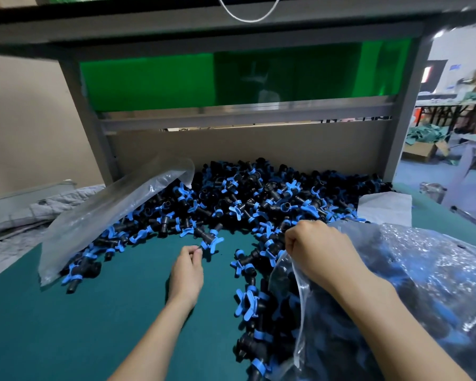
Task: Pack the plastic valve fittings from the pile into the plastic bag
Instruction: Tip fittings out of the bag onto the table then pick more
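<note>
Far left: a beige wall, with a grey quilted cloth [25, 213] bunched low beside it.
Surface [66, 312]: a teal mat, bare under the left forearm — fittings edge it on the far and right sides.
Spare bag: an empty clear bag [113, 213] lies slanted across the left end of the pile [259, 196].
Pile: black valve fittings with blue winged handles, heaped against a brown back board [259, 147].
Left hand [187, 270]: fingers curled, thumb and forefinger pinching what looks like the blue handle tip of one fitting [208, 239] at the pile's near edge; the contact is too small to read surely.
Right hand [319, 248]: fingers closed in a fist round the mouth edge of the plastic bag [423, 284].
Plastic bag: on the surface at right, bulging with fittings inside; more lie loose just beside its left flank.
Behind: a grey metal frame [77, 111] holds a green panel [176, 81]; a white cord [248, 17] loops down at the top.
Room, far right: tables, a cardboard box [423, 151] and heaps of green cloth — all blurred.
</note>
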Motion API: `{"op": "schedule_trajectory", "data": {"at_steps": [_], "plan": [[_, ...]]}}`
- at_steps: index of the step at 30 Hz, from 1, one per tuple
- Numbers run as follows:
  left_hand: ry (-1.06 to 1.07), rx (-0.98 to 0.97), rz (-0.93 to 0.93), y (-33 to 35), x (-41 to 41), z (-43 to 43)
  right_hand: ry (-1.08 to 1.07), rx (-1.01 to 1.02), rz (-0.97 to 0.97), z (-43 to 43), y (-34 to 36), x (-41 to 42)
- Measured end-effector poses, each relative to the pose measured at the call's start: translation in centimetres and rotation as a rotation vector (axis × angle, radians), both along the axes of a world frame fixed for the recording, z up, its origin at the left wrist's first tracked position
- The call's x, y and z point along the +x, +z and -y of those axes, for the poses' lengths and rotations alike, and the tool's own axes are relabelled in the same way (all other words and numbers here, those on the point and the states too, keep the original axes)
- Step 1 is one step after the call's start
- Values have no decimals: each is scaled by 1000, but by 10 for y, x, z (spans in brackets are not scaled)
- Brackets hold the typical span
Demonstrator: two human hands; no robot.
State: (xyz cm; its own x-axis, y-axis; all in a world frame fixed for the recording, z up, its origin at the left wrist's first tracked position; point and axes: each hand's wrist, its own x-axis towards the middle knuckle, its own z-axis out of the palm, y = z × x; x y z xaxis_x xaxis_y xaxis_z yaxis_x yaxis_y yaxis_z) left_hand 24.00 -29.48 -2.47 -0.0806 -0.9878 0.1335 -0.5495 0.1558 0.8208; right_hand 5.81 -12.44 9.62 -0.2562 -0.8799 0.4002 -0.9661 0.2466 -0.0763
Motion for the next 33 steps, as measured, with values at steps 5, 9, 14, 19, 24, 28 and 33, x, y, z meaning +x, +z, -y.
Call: {"op": "schedule_trajectory", "data": {"at_steps": [5,9,14,19,24,28,33], "plan": [[-16,-36,-390,-9,36,-54,-19,4,12,-1,3,2],[-86,36,-509,-6,47,-66,-32,19,78,-2,9,9],[-106,63,-573,-3,46,-66,-11,-18,77,-6,12,17],[-122,55,-510,-4,46,-66,11,-33,69,-8,10,17],[-118,55,-511,-4,46,-65,12,-36,70,-8,7,16],[-129,50,-495,-5,46,-65,11,-32,88,-7,8,16],[-135,50,-504,-5,46,-65,4,-28,84,-8,8,17]]}}
